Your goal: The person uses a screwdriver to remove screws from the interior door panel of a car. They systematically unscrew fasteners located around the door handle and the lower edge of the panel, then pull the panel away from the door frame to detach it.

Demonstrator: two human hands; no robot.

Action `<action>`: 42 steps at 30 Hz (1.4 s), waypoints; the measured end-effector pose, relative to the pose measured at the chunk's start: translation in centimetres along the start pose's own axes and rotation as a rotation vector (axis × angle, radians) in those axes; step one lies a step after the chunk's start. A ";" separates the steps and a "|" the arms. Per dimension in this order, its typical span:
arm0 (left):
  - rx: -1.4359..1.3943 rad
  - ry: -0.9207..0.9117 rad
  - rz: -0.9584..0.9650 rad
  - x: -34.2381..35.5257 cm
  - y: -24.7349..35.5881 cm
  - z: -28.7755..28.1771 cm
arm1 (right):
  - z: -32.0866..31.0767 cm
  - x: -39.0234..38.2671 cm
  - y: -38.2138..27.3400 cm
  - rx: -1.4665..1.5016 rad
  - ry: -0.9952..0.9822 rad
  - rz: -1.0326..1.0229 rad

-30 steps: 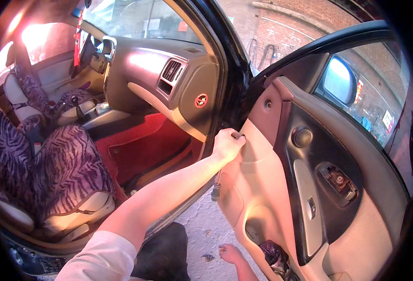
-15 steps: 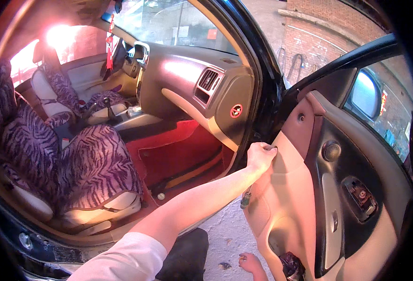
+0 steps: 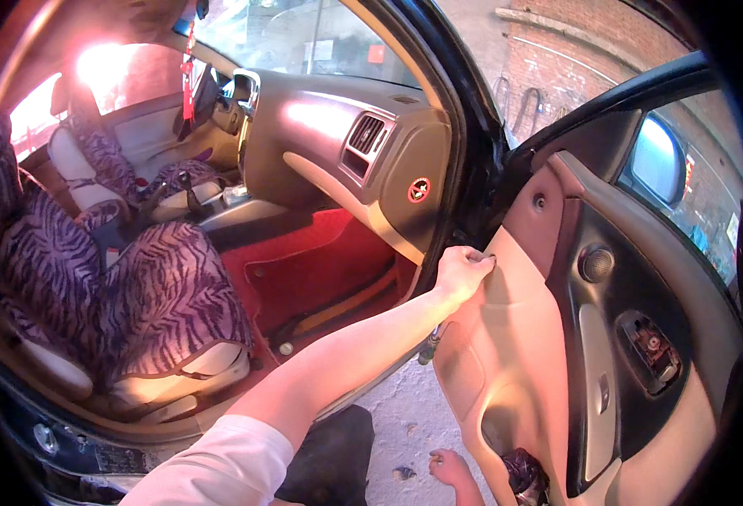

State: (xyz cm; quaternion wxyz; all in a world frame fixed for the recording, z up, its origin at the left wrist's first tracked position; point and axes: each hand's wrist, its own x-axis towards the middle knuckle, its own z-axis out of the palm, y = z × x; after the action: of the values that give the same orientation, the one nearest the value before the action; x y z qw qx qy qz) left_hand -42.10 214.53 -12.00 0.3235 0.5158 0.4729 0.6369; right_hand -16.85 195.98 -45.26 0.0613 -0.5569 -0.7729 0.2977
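Panel: beige door trim, R of L hand; prob. light, semi-stiff, edge may flex or crack; best hold: fr. edge.
L hand: fingers curled at panel's upper fr. edge; can't tell if gripping.
Tool: dk handle, below L hand.
R hand: low, half-curled, can't tell if clenched.

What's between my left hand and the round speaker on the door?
The head view shows only door lining between your left hand and the speaker: beige trim, brown trim, then black trim, with no loose object.
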 end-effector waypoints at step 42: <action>-0.396 -0.464 -0.253 1.2 -0.2 -3.4 | -0.8 -0.1 -1.7 -0.008 -0.050 0.120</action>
State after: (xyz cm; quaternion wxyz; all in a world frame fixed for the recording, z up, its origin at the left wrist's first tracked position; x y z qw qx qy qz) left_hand -45.68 214.78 -11.87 0.5933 0.5112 0.3139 0.5368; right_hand -17.88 195.81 -43.68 0.0216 -0.5948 -0.7407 0.3117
